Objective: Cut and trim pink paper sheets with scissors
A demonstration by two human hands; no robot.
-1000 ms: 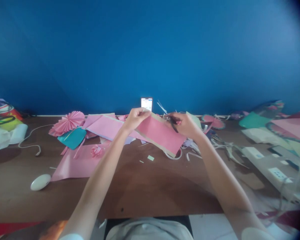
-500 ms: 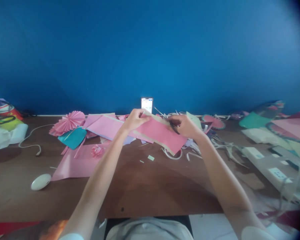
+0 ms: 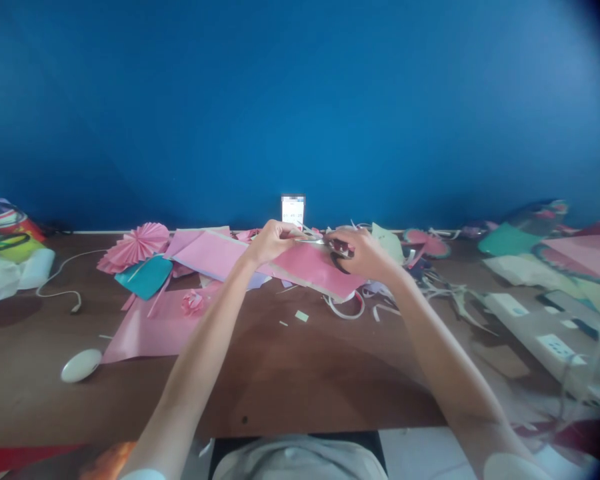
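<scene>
My left hand (image 3: pixel 276 241) pinches the upper edge of a long pink paper strip (image 3: pixel 316 268) with pale borders, held slanting above the table. In my right hand (image 3: pixel 361 252) is a pair of scissors (image 3: pixel 341 251) with dark handles, my fingers closed round them. The silver blades point left along the strip's top edge, close to my left fingertips. Whether the blades are cutting through the paper I cannot tell. Behind the hands a lit phone (image 3: pixel 293 211) stands against the blue wall. A roll of tape (image 3: pixel 351 308) lies below the strip's right end.
On the left are a pink paper fan (image 3: pixel 141 245), a teal paper piece (image 3: pixel 147 279), a pink sheet (image 3: pixel 145 330) with a paper flower (image 3: pixel 193 303), and a white mouse (image 3: pixel 81 365). Paper scraps (image 3: pixel 460 303) and a power strip (image 3: pixel 530 327) lie on the right.
The scissors have swung from pointing up and left to lying across the strip's top edge. The strip's right end has shifted left and tilts differently. My left hand has barely moved.
</scene>
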